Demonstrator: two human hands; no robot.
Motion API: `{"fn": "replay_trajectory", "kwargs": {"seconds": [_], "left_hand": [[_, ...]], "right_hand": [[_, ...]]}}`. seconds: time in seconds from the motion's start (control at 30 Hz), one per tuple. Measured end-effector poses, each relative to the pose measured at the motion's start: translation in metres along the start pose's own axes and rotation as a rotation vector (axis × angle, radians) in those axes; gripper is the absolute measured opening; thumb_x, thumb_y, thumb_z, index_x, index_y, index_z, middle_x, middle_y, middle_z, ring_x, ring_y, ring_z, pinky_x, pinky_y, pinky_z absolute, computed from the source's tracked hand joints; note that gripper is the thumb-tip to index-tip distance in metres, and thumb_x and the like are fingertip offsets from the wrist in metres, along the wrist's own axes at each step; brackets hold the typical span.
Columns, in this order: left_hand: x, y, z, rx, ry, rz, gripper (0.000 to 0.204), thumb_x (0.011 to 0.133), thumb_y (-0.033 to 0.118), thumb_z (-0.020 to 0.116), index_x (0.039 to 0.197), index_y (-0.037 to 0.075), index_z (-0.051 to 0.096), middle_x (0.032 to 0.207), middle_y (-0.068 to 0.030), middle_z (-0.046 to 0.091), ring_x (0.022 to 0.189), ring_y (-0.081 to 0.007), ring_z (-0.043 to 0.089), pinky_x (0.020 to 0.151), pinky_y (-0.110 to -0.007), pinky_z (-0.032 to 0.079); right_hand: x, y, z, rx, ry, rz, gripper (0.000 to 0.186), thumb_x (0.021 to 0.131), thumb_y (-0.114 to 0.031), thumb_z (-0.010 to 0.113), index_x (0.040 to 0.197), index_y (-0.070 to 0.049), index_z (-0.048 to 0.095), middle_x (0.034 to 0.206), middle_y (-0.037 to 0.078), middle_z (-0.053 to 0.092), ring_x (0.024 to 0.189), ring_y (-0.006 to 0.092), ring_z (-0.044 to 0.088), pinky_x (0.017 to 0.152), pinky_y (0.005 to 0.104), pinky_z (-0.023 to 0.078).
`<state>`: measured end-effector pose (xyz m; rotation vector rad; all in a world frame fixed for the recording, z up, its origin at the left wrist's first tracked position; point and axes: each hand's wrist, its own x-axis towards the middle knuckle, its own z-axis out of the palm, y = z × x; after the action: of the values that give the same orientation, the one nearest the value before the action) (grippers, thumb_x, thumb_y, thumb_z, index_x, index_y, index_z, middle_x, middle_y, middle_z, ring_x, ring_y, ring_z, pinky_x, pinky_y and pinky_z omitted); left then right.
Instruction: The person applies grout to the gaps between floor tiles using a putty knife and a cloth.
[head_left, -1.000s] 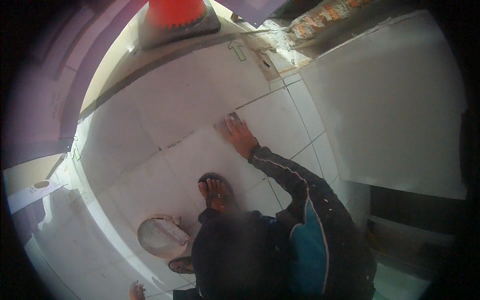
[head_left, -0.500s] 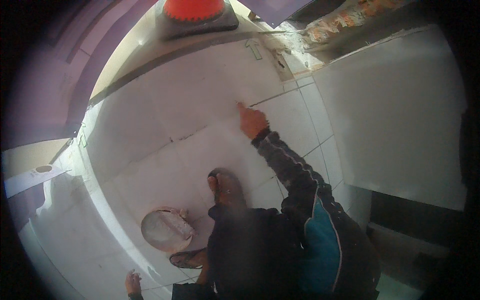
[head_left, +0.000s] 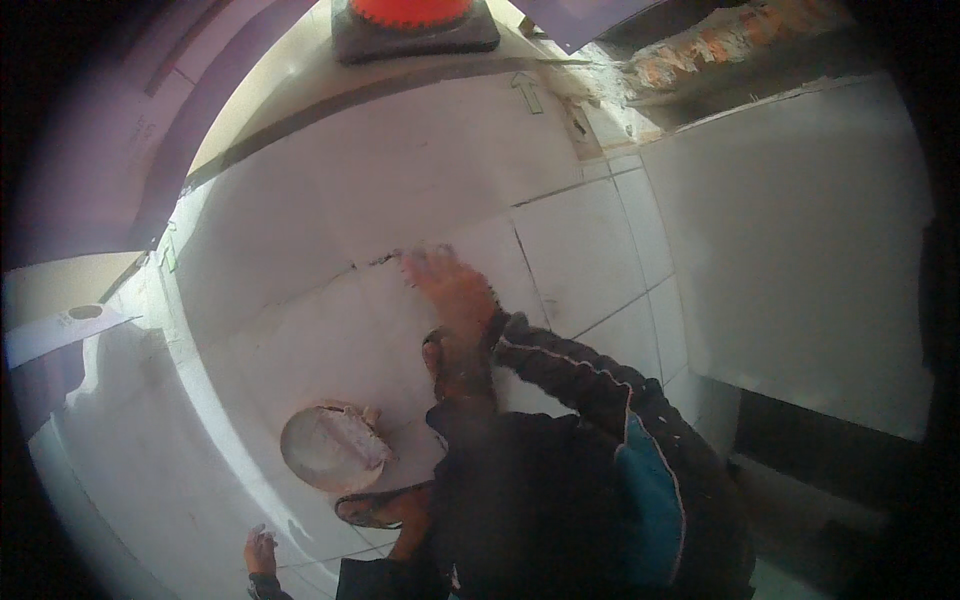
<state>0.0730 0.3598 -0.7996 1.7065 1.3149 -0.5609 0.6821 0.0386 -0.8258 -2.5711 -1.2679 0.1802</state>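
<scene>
My right hand (head_left: 450, 288), smeared by motion, is over the pale tiled floor (head_left: 350, 180), its fingers stretched out toward a dark, broken joint line (head_left: 385, 258) between tiles. I see nothing held in it. Low at the left, my left hand (head_left: 260, 552) has its fingers curled in, with something whitish at the tips too small to name. Between my hands a round, shallow bowl (head_left: 305, 452) stands on the floor, with a pale, powdery-looking block (head_left: 360, 440) lying across it.
My sandalled feet (head_left: 385, 510) are beside the bowl. An orange cone (head_left: 410, 10) on a black base stands at the far edge. A grey panel (head_left: 780, 250) borders the right, with broken brickwork (head_left: 740, 45) behind it. Purplish sheeting (head_left: 90, 180) lines the left.
My right hand has moved back toward me and to the left, from a pointing finger to outstretched fingers by the dark joint. My left hand is nearly still.
</scene>
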Motion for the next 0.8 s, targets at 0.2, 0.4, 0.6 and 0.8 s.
{"fn": "replay_trajectory", "kwargs": {"seconds": [0.2, 0.4, 0.6, 0.8], "left_hand": [[-0.003, 0.025, 0.011, -0.038, -0.025, 0.015, 0.032, 0.088, 0.011, 0.055, 0.118, -0.002, 0.054, 0.092, -0.0153, 0.066, 0.077, -0.0187, 0.064, 0.071, -0.03, 0.053], [-0.007, 0.009, 0.003, -0.021, 0.036, -0.003, 0.033, 0.089, 0.013, 0.057, 0.118, -0.002, 0.055, 0.091, -0.0139, 0.067, 0.077, -0.0192, 0.065, 0.07, -0.031, 0.054], [-0.014, 0.001, 0.009, -0.013, 0.041, 0.018, 0.033, 0.09, 0.016, 0.057, 0.119, 0.0, 0.055, 0.09, -0.0135, 0.068, 0.075, -0.0183, 0.065, 0.069, -0.03, 0.053], [-0.014, 0.004, 0.016, 0.047, 0.005, 0.093, 0.034, 0.093, 0.024, 0.056, 0.12, 0.004, 0.054, 0.091, -0.0083, 0.068, 0.073, -0.0154, 0.064, 0.059, -0.028, 0.049]], "right_hand": [[-0.018, 0.063, 0.042, -0.402, 0.086, -0.138, 0.045, 0.086, -0.017, 0.052, 0.13, -0.016, 0.051, 0.128, 0.022, 0.051, 0.116, 0.035, 0.052, 0.093, 0.0487, 0.046], [-0.041, 0.065, 0.012, -0.258, -0.045, -0.206, 0.048, 0.086, -0.012, 0.048, 0.134, -0.016, 0.047, 0.128, 0.023, 0.051, 0.115, 0.0363, 0.053, 0.09, 0.0467, 0.048], [0.018, 0.073, -0.025, -0.041, -0.159, 0.352, 0.05, 0.079, -0.005, 0.051, 0.129, -0.008, 0.047, 0.114, 0.02, 0.058, 0.095, 0.0318, 0.061, 0.079, 0.0428, 0.051], [0.036, 0.009, 0.053, -0.237, -0.09, 0.177, 0.045, 0.078, -0.011, 0.057, 0.119, 0.007, 0.05, 0.106, 0.024, 0.061, 0.094, 0.0335, 0.062, 0.073, 0.0442, 0.052]]}}
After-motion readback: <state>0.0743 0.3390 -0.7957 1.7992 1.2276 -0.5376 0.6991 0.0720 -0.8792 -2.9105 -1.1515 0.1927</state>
